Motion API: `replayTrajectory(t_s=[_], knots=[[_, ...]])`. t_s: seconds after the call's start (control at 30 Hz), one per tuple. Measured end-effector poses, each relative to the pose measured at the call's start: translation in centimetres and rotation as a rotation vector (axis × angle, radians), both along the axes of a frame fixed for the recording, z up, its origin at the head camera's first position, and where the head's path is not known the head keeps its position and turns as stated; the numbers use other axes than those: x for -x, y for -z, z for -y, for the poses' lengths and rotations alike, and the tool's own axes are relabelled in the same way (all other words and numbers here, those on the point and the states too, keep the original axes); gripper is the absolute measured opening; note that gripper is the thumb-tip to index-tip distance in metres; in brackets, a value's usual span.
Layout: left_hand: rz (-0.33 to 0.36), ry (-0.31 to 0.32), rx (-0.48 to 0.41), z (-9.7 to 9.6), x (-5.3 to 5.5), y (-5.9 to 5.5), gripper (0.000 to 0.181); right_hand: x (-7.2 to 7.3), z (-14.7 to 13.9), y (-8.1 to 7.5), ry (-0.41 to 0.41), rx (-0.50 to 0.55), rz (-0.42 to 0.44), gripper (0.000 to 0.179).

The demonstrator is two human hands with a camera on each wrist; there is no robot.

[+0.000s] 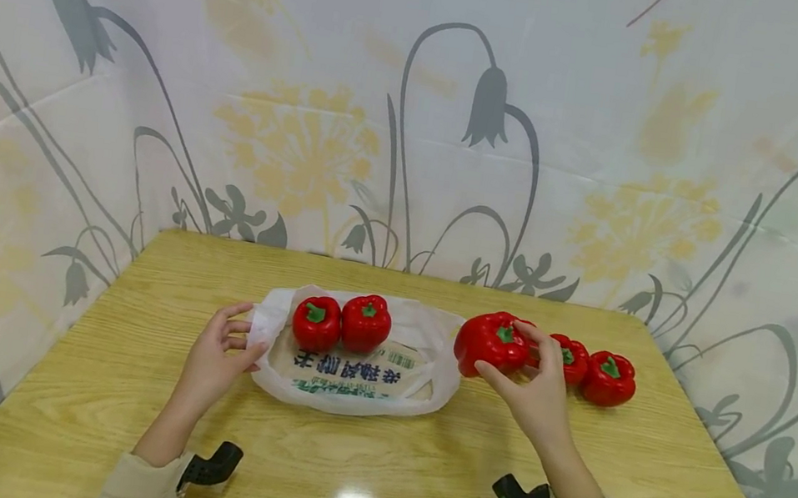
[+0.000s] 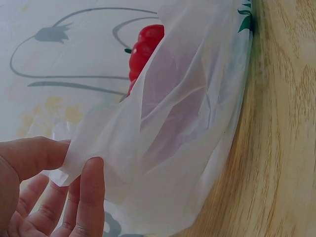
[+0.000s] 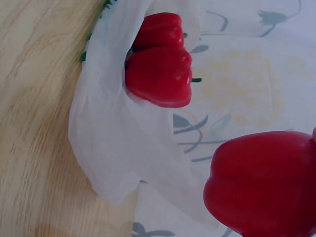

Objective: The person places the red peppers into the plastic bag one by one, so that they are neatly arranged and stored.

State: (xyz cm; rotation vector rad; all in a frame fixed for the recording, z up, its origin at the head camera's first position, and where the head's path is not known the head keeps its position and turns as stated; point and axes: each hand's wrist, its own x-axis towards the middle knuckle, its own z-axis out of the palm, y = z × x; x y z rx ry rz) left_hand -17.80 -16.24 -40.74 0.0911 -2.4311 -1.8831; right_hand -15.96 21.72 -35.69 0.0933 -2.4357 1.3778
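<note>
A white plastic bag (image 1: 349,401) lies spread on the table, its mouth facing up and dark printing on it. My left hand (image 1: 222,352) pinches the bag's left edge between thumb and fingers; the left wrist view shows the thin film (image 2: 123,158) drawn up there. Two red bell peppers with green stems, one (image 1: 317,324) left and one (image 1: 365,324) right, sit side by side in the bag. Beside the bag's right edge, my right hand (image 1: 536,381) grips another red bell pepper (image 1: 488,343), which shows large in the right wrist view (image 3: 261,182).
Right of my right hand, two more red bell peppers, one (image 1: 573,360) partly behind the hand and one (image 1: 609,379) farther right, stand on the wooden table (image 1: 372,456). A flower-patterned cloth (image 1: 411,158) hangs behind the table.
</note>
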Motion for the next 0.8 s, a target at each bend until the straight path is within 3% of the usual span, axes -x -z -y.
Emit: replayTrajectory(t_s=[0.33, 0.8], knots=[[0.0, 0.005, -0.007, 0.0, 0.1, 0.0, 0.06, 0.4, 1.2, -0.3, -0.043, 0.065, 0.03, 0.069], [0.006, 0.005, -0.001, -0.1, 0.1, 0.1, 0.061, 1.8, 2.8, -0.3, -0.054, 0.067, 0.07, 0.07]])
